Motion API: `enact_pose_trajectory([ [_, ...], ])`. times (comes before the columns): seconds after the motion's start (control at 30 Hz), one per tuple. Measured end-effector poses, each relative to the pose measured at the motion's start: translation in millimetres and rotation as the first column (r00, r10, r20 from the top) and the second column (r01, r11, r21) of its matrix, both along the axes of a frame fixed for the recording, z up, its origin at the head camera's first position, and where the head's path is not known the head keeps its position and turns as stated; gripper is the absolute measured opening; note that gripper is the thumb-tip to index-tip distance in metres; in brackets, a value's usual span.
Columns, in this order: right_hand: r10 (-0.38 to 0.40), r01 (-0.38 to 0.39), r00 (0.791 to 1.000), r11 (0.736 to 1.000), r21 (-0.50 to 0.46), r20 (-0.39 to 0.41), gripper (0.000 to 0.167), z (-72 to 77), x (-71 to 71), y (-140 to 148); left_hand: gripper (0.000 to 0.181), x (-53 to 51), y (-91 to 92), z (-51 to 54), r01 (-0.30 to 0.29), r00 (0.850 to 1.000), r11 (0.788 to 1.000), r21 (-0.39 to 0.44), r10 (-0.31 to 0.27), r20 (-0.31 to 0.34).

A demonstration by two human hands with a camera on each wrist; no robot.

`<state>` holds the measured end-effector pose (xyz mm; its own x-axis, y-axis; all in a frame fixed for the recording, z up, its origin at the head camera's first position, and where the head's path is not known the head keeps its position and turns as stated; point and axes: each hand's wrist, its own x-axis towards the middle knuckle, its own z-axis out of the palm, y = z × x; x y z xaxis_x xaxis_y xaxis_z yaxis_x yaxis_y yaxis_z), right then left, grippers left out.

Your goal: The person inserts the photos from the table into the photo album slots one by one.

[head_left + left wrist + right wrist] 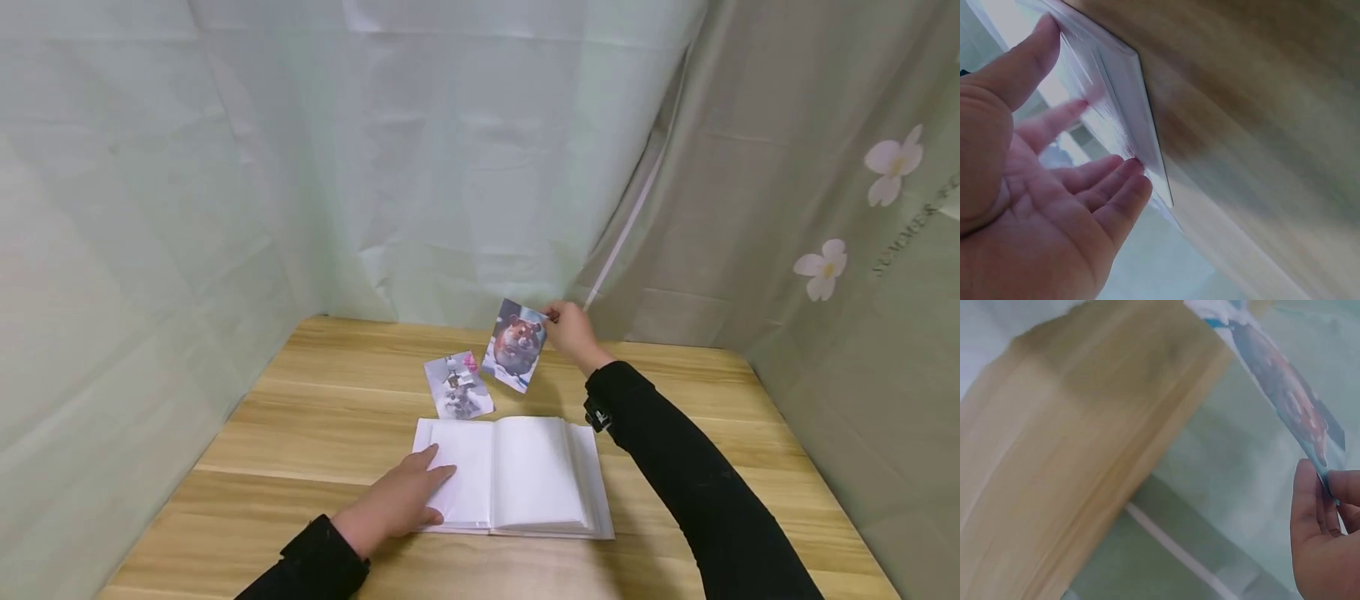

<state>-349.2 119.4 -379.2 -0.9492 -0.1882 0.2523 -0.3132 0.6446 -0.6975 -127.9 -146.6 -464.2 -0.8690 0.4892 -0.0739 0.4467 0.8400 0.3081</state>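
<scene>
A white photo album (536, 471) lies spread on the wooden table, its visible pages blank. My left hand (401, 500) rests on the album's left page with fingers spread; in the left wrist view the fingertips of that hand (1054, 187) touch the page's edge area. Up beyond the album, my right hand (576, 333) pinches a hamster picture card (517, 344) by its upper right corner, tilted above the table. The right wrist view shows thumb and fingers of the hand (1329, 525) on the card's end. A second picture card (457, 387) lies behind the album's left page.
The wooden table (300, 417) ends at pale hanging cloth (450, 167) at the back and left. A grey-beige curtain (750, 208) with white flowers hangs at the right.
</scene>
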Motion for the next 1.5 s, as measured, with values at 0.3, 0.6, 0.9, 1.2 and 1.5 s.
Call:
enact_pose_trajectory([
  [0.3, 0.05, -0.021, 0.995, 0.956, -0.292, 0.091, 0.012, 7.3, 5.7, -20, 0.068, -5.0, -2.9, 0.3, 0.067, 0.996, 0.998, 0.006, -0.068, 0.055],
  [0.6, 0.125, 0.008, 0.965, 0.867, -0.497, 0.233, 0.012, -26.7, 9.4, -50, 0.067, -5.5, -1.1, -0.5, 0.07, 0.996, 0.997, -0.024, -0.068, 0.062],
  [0.9, 0.107, 0.079, 0.945, 0.841, -0.535, 0.308, 0.014, -52.3, 17.0, -59, 0.068, 0.1, 0.4, 1.7, 0.073, 0.997, 0.996, -0.042, -0.071, 0.033],
  [1.2, 0.108, 0.136, 0.922, 0.808, -0.573, 0.371, 0.016, -65.2, 16.3, -60, 0.068, 3.0, 0.5, 2.1, 0.086, 0.996, 0.996, -0.039, -0.086, 0.002],
  [1.5, 0.081, 0.152, 0.92, 0.827, -0.541, 0.383, 0.015, -74.8, 17.4, -64, 0.068, 3.6, 0.6, 1.8, 0.075, 0.997, 0.996, -0.049, -0.074, 0.02],
])
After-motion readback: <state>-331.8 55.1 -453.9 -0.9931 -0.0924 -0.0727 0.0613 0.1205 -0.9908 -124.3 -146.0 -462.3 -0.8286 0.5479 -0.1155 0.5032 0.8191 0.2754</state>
